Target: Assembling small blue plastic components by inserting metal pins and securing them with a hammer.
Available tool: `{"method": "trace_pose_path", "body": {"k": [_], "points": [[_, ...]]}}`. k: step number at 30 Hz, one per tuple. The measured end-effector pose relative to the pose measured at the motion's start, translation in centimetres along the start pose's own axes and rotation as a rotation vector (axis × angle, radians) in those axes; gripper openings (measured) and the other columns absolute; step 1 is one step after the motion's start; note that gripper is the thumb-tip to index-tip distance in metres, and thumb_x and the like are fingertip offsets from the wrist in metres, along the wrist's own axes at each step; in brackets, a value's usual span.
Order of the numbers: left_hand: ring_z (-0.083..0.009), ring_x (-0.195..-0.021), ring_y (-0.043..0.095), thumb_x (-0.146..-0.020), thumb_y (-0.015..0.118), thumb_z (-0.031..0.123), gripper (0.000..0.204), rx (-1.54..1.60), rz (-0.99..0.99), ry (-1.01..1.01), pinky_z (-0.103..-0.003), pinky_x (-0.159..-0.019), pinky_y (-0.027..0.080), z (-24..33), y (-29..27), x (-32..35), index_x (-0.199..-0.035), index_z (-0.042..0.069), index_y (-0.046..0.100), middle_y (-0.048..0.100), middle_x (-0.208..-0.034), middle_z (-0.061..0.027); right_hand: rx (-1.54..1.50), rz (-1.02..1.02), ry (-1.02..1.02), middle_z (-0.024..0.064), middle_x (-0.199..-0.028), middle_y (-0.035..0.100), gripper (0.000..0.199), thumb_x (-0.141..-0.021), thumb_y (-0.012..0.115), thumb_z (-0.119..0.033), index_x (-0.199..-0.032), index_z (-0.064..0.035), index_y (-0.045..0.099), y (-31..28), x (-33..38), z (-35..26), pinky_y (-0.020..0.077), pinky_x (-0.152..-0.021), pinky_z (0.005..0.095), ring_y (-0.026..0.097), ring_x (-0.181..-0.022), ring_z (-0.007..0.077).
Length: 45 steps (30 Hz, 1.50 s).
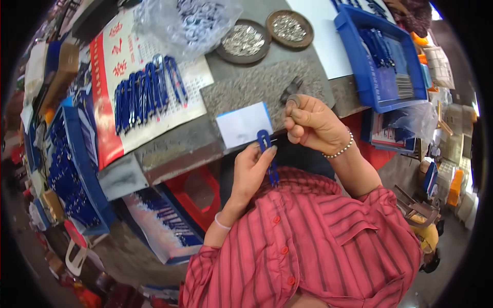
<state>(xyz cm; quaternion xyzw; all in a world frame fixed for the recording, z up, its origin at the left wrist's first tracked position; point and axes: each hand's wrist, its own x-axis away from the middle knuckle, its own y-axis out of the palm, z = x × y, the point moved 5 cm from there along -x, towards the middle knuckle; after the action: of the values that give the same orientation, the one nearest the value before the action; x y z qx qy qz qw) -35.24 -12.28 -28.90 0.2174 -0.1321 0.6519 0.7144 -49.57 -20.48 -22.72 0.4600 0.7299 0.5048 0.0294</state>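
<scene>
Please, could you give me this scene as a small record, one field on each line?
Left hand: holds blue piece
Right hand: curled, beside dark metal part; any held thing unclear
Surface: grey table
Front: white card
Left: row of blue pieces on printed sheet
Back: plastic bag; two bowls with silvery bits
Far right: blue tray
Far left: blue crate

The held blue piece (264, 141) looks smooth and glossy; the small flakes (243, 41), shiny metal; the slab (241, 84), rough and matt; the tray (353, 56), smooth plastic; the shirt (334, 251), cloth.
</scene>
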Motion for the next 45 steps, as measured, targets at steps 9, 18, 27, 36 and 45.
{"method": "trace_pose_path", "body": {"k": [9, 18, 27, 36, 45], "points": [[-0.0030, -0.054, 0.038, -0.088, 0.066, 0.024, 0.026, -0.024, 0.004, 0.032, -0.023, -0.047, 0.032, -0.8, -0.3, -0.1, -0.080, -0.001, 0.061, 0.045, -0.056, 0.0051, 0.009, 0.030, 0.066, 0.0053, -0.082, 0.058, 0.020, -0.092, 0.061, -0.022, -0.093, -0.0035, 0.055, -1.2, -0.1, 3.2, 0.0436, -0.058, 0.0230, 0.051, -0.059, 0.0074], [-0.0020, -0.054, 0.038, -0.087, 0.066, 0.019, 0.021, 0.065, 0.004, 0.004, -0.022, -0.047, 0.031, -0.6, -0.2, 0.0, -0.085, -0.001, 0.063, 0.047, -0.058, 0.0057, 0.226, 0.106, -0.058, 0.0072, -0.084, 0.061, 0.019, -0.095, 0.056, -0.021, -0.094, -0.0017, 0.055, -1.4, -0.3, 3.3, 0.0481, -0.063, 0.0233, 0.059, -0.066, 0.0114], [-0.0023, -0.053, 0.036, -0.087, 0.065, 0.020, 0.021, 0.050, -0.010, -0.006, -0.023, -0.046, 0.030, -0.6, -0.2, -0.2, -0.083, -0.001, 0.062, 0.044, -0.055, 0.0050, 1.192, 0.161, -0.605, 0.0112, -0.087, 0.062, 0.010, -0.087, 0.063, -0.008, -0.089, 0.0005, 0.057, 0.9, 0.0, 1.8, 0.0481, -0.065, 0.0279, 0.060, -0.071, 0.0191], [-0.0023, -0.051, 0.034, -0.087, 0.065, 0.019, 0.024, 0.051, -0.015, 0.051, -0.025, -0.044, 0.028, -1.0, -0.3, -0.2, -0.077, 0.000, 0.056, 0.041, -0.053, 0.0044, 1.857, -0.057, -1.104, 0.0076, -0.091, 0.062, 0.026, -0.063, 0.075, -0.007, -0.081, -0.0041, 0.058, 1.9, -0.8, 3.0, 0.0437, -0.066, 0.0342, 0.059, -0.077, 0.0214], [-0.0023, -0.052, 0.035, -0.087, 0.066, 0.018, 0.025, 0.073, -0.035, 0.013, -0.024, -0.044, 0.029, -0.9, -0.3, -0.3, -0.074, 0.000, 0.055, 0.042, -0.053, 0.0035, 1.881, -0.102, -1.112, 0.0087, -0.091, 0.061, 0.028, -0.062, 0.076, -0.004, -0.083, -0.0033, 0.057, 1.8, -1.2, 3.2, 0.0426, -0.063, 0.0337, 0.056, -0.068, 0.0222]]}}
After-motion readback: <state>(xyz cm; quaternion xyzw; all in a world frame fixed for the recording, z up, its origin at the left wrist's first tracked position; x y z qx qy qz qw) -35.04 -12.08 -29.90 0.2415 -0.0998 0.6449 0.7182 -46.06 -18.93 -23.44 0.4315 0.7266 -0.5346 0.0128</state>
